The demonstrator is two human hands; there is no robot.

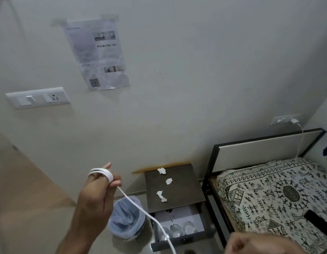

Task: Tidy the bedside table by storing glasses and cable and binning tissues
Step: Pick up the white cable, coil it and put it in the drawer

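My left hand (pixel 96 189) is raised left of the bedside table (pixel 184 182), with a white cable (pixel 140 210) looped around its fingers. The cable's free end trails down to the right, out of the bottom edge. My right hand (pixel 258 243) shows at the bottom edge as a fist; what it holds is hidden. Three crumpled tissues (pixel 161 170) (pixel 168 181) (pixel 161 196) lie on the dark tabletop. The drawer (pixel 179 241) below is pulled out, with clear glasses (pixel 176 230) lying inside.
A bin (pixel 127 220) with a pale blue liner stands on the floor left of the table. A bed (pixel 280 195) with a patterned sheet is on the right, with a dark object (pixel 318 223) on it. A charger (pixel 294 121) is plugged in above the headboard.
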